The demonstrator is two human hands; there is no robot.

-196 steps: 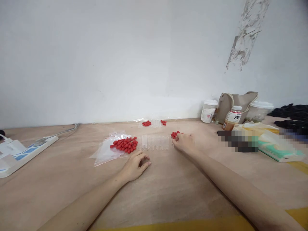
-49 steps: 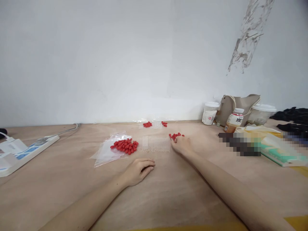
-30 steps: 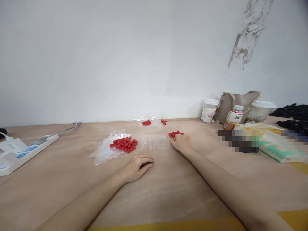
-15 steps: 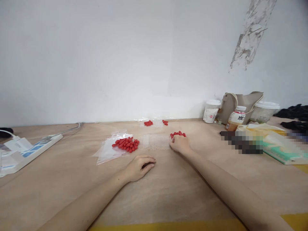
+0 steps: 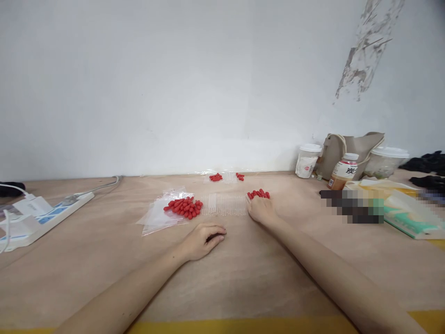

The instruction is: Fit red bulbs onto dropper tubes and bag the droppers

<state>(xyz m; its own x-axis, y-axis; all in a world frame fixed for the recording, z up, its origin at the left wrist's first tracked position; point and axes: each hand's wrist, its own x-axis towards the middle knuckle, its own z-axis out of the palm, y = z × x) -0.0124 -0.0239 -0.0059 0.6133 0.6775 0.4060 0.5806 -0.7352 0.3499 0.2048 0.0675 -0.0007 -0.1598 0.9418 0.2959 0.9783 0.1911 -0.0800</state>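
Observation:
Between two piles lies a row of thin clear plastic sticks. At its left end is a heap of red teardrop-shaped pieces, partly on clear plastic bags. My left hand rests on the table in front of the row, fingers loosely curved, thumb apart, holding nothing. At the row's right end, my right hand reaches against a smaller pile of red pieces. Its fingertips are mostly hidden, so whether they grip a piece does not show.
Near the wall lie a clear bag and two small red clusters. A power strip with plugs is at the left. On the right stand a lidded paper cup, a drink bottle, a grey bag and a green-and-white packet.
The whole view has shifted slightly, moving everything a little to the right. My right hand remains at the right-hand red pile, and my left hand stays resting on the table.

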